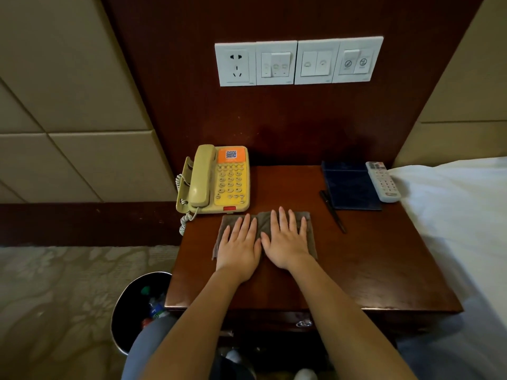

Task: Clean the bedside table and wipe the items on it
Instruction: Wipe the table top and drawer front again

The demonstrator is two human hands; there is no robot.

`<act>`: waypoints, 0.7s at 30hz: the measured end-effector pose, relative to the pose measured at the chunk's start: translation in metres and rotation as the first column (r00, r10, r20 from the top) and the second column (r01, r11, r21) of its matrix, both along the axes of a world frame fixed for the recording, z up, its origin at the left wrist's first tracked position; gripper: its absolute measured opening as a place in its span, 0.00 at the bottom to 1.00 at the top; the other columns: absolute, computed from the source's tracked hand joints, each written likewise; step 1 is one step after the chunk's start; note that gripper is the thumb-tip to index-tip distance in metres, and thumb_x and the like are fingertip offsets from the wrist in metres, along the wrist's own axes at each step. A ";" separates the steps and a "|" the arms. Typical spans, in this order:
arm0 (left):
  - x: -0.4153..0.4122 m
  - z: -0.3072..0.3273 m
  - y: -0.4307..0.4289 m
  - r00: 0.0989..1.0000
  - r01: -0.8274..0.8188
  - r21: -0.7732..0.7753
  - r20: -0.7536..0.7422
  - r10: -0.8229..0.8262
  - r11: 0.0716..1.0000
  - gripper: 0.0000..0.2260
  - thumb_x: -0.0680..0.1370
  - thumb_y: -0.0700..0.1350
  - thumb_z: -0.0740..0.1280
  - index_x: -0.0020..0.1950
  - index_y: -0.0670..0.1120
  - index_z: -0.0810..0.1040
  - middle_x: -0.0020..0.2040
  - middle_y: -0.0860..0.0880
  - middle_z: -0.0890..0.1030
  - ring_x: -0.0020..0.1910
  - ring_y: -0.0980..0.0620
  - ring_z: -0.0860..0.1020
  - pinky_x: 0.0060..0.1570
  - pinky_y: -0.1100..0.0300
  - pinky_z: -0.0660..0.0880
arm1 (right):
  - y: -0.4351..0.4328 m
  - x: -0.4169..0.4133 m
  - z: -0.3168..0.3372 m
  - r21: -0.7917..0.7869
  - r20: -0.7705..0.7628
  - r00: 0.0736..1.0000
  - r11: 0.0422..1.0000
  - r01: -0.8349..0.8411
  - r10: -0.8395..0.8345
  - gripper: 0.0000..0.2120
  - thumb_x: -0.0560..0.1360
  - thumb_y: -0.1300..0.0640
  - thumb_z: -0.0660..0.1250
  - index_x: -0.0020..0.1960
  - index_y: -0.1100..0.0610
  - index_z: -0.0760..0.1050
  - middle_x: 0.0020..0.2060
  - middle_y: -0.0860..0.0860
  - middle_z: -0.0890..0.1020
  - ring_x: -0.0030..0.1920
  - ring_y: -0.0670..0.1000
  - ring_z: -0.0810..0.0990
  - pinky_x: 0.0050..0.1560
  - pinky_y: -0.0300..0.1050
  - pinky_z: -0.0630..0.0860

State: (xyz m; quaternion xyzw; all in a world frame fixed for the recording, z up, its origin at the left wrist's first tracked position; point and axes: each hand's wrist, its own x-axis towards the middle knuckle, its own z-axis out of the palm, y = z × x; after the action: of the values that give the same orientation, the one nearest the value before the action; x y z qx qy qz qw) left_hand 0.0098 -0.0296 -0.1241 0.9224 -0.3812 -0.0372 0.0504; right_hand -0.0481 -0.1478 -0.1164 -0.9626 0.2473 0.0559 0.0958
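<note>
Nearest in, low on the left, a waste bin (137, 305) sits on the carpet beside the wooden surface (370, 270), with rubbish in it. A metal drawer pull (304, 323) shows on the front edge.

Up onto the top now: both hands are flat on a grey-brown cloth (262, 219) spread across the middle. The left hand (239, 246) and right hand (286, 242) lie side by side, thumbs almost touching, fingers straight and fanned, gripping nothing, just pressing down. That looks like a set-up for a wide two-handed wipe, palms pinning the cloth so it drags evenly over the wood.

The cloth's far left edge lies just short of the yellow telephone (219, 179), whose coiled cord hangs off the left side. I'd say the phone blocks any push straight ahead on that side, and it probably needs lifting to clean beneath it.

To the right, a dark pen (332, 211) lies apart from the cloth, its far end close to a dark blue folder (349, 187). A white remote control (382, 182) rests beside the folder at the right edge, next to the white bed (452, 215). All three look untouched and would need wiping too.

Farthest back, a row of white switches and a socket (299, 61) sits on the dark wooden wall panel.
</note>
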 end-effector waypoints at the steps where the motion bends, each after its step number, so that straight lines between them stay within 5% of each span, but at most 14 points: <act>1: 0.003 0.001 0.001 1.000 0.008 0.006 0.004 -0.008 1.000 0.25 0.83 0.53 0.43 0.78 0.48 0.43 0.79 0.50 0.43 0.77 0.53 0.41 0.75 0.54 0.40 | 0.002 0.003 0.000 0.003 -0.005 1.000 1.000 0.008 -0.008 0.32 0.81 0.41 0.44 0.78 0.56 0.39 0.78 0.54 0.41 0.77 0.56 0.39 0.74 0.60 0.36; 10: 0.016 0.002 0.046 1.000 -0.003 0.048 -0.027 0.005 0.999 0.27 0.83 0.56 0.43 0.78 0.46 0.42 0.79 0.49 0.42 0.77 0.53 0.41 0.74 0.55 0.39 | 0.050 0.005 0.009 0.041 -0.031 1.000 0.999 0.000 0.002 0.32 0.81 0.42 0.43 0.78 0.58 0.38 0.77 0.56 0.40 0.77 0.57 0.37 0.73 0.62 0.35; 15: 0.023 0.002 0.115 1.000 -0.017 0.117 -0.023 0.020 0.993 0.41 0.68 0.63 0.27 0.78 0.44 0.40 0.78 0.48 0.40 0.77 0.53 0.40 0.73 0.56 0.38 | 0.115 0.010 0.008 0.075 0.005 0.996 0.994 -0.085 0.085 0.32 0.81 0.42 0.44 0.78 0.58 0.39 0.77 0.56 0.40 0.77 0.57 0.37 0.73 0.62 0.33; 21: -0.005 0.003 0.125 0.998 -0.067 0.132 0.014 0.066 0.989 0.44 0.66 0.63 0.26 0.78 0.42 0.42 0.79 0.45 0.42 0.77 0.52 0.40 0.72 0.56 0.38 | 0.113 -0.018 0.004 0.088 0.082 0.979 0.977 -0.194 0.187 0.32 0.81 0.42 0.48 0.78 0.55 0.43 0.78 0.53 0.45 0.77 0.54 0.41 0.74 0.57 0.35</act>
State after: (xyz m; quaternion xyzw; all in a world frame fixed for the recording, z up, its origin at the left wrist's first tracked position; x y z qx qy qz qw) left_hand 0.0044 0.0955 -0.1208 0.9360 -0.3472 -0.0564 -0.0115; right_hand -0.0661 -0.0350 -0.1124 -0.9775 0.1472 0.0415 0.1450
